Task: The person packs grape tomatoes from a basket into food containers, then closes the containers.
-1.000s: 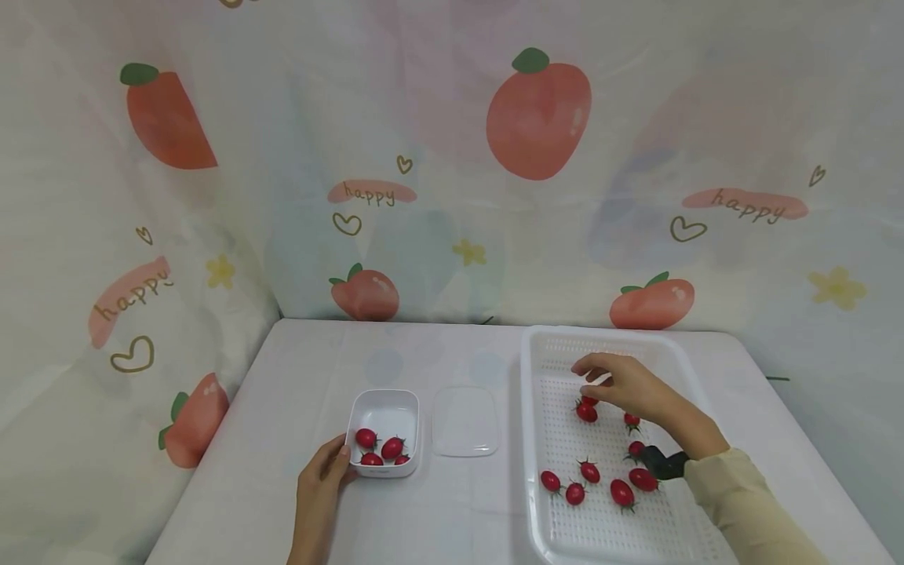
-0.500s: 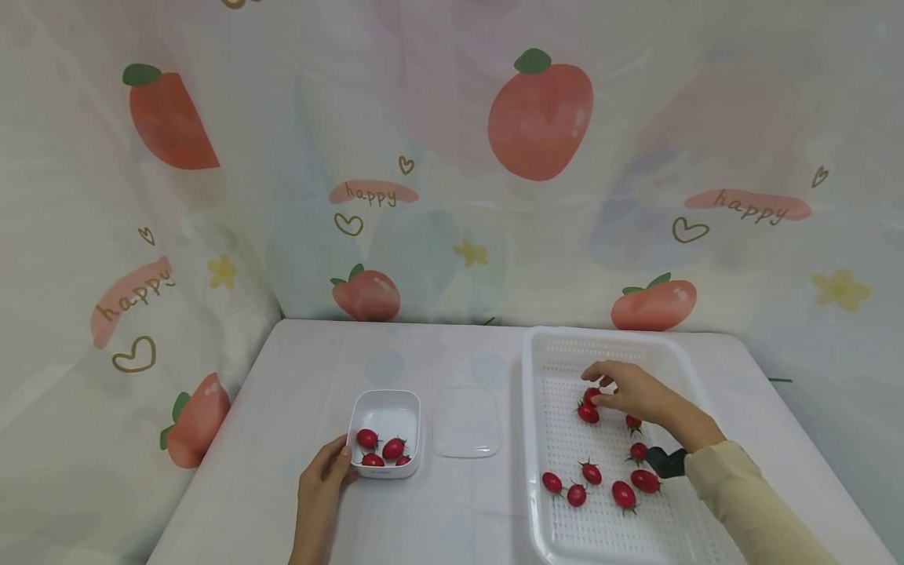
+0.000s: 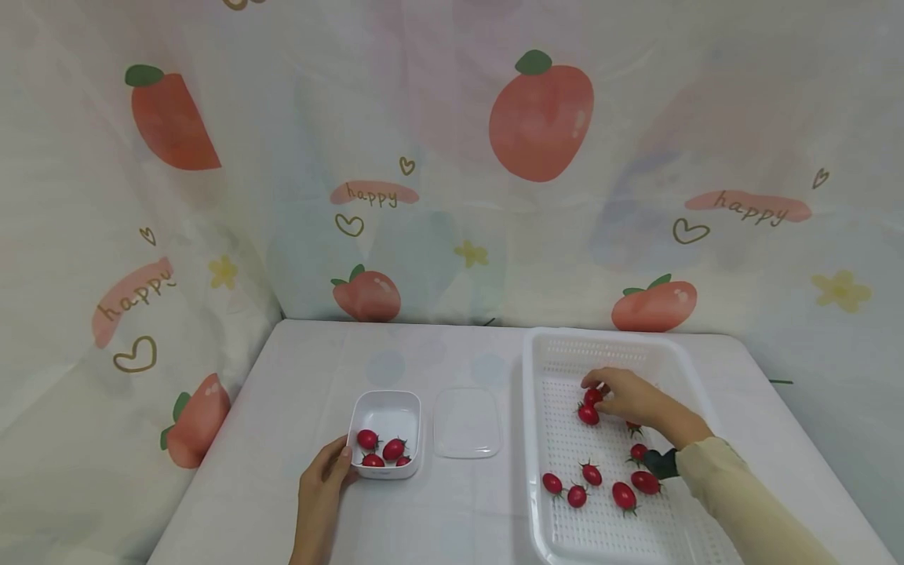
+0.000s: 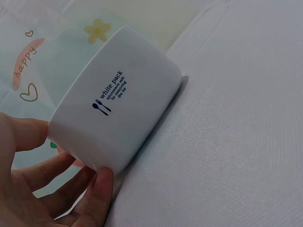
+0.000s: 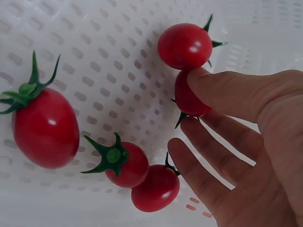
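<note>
At the table's left part, my left hand (image 3: 323, 479) holds the corner of a small white plastic food box (image 4: 113, 94), thumb at the rim and fingertips low on the wall. Several red cherry tomatoes (image 3: 393, 449) lie inside it. My right hand (image 3: 632, 399) reaches into the white perforated basket (image 3: 532, 463) and pinches a cherry tomato (image 5: 185, 92) between thumb and fingers. Another cherry tomato (image 5: 184, 46) lies right against that one. In the right wrist view, a larger-looking tomato (image 5: 46, 127) with a green stem is nearer the camera.
Between box and basket, a clear lid (image 3: 466, 424) lies flat on the white-covered table (image 3: 424, 518). More loose tomatoes (image 3: 624, 495) are spread over the basket's near half. A patterned cloth backdrop (image 3: 438, 118) rises behind the table.
My right hand has come down in the basket, and its thumb and fingers have closed around a tomato. The left hand and box stay in place.
</note>
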A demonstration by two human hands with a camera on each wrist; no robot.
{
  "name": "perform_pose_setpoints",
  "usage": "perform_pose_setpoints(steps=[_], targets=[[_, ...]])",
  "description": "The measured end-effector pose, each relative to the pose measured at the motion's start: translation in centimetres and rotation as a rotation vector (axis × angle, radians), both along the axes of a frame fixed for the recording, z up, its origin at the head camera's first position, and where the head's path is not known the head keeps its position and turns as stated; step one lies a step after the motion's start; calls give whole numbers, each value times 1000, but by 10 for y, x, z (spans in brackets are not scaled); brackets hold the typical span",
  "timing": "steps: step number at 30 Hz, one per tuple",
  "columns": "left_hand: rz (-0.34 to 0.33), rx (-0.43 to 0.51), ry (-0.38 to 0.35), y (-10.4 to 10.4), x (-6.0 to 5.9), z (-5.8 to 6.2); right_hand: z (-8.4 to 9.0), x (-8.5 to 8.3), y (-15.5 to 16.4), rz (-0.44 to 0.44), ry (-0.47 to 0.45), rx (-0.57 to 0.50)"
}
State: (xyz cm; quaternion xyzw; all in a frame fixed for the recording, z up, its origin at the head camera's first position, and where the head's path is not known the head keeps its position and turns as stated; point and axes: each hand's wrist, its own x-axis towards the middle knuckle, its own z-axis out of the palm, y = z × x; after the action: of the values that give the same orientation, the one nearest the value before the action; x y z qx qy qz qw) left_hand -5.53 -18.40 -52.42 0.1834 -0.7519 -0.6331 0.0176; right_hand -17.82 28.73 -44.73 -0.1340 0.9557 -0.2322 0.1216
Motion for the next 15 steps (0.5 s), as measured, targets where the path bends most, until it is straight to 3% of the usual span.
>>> perform_pose_setpoints(steps=[15], targets=[[5,4,-8,0,-1,-1,-6,-3,-2,-38,-24,13]])
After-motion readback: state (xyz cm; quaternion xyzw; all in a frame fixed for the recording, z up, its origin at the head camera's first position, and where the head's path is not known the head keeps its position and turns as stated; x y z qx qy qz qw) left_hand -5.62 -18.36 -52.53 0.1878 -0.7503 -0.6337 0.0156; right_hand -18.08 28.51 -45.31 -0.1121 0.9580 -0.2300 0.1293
